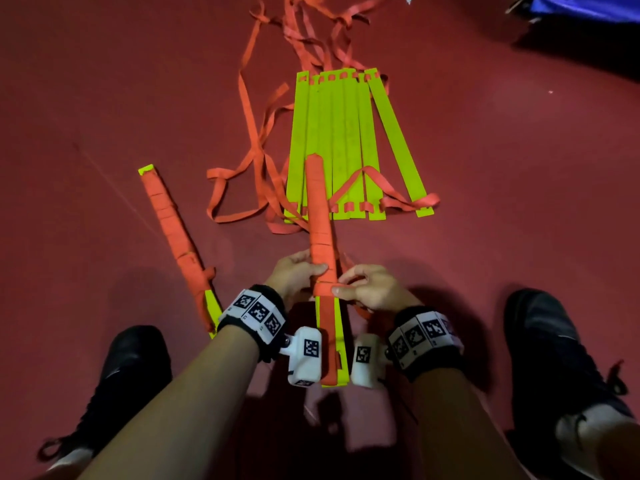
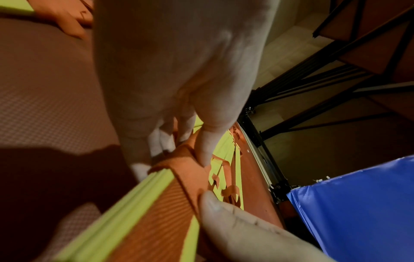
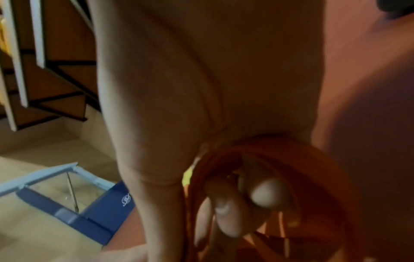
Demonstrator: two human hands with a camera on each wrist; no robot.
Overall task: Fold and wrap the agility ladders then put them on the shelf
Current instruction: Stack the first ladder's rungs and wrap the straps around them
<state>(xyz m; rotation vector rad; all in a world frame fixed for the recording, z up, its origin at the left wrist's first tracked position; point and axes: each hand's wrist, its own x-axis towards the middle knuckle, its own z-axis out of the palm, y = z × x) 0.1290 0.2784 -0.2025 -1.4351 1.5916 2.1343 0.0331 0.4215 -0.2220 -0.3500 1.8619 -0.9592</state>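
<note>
Nearest the camera, two black shoes (image 1: 131,379) flank the half-wrapped ladder bundle (image 1: 322,244), which lies lengthwise on the red floor (image 1: 104,98) between the forearms, its near end showing bare yellow-green rungs with an orange strap running along them. The left hand (image 1: 294,275) grips the bundle from its left side, thumb laid across the top of the orange wrapping and fingers curled underneath. On the bundle's right side, the right hand (image 1: 370,289) pinches the loose orange strap (image 3: 313,163) against the wrapping, its fingers curled through a loop of strap. Left of the bundle, apart from it, lies a finished wrapped ladder (image 1: 176,237) with yellow-green showing at both ends. Beyond the bundle's far end, an unfolded ladder (image 1: 349,143) lies with its yellow-green rungs side by side, orange straps trailing loosely to its left and behind it. Farther right of the bundle sits a blue mat (image 1: 588,5).
</note>
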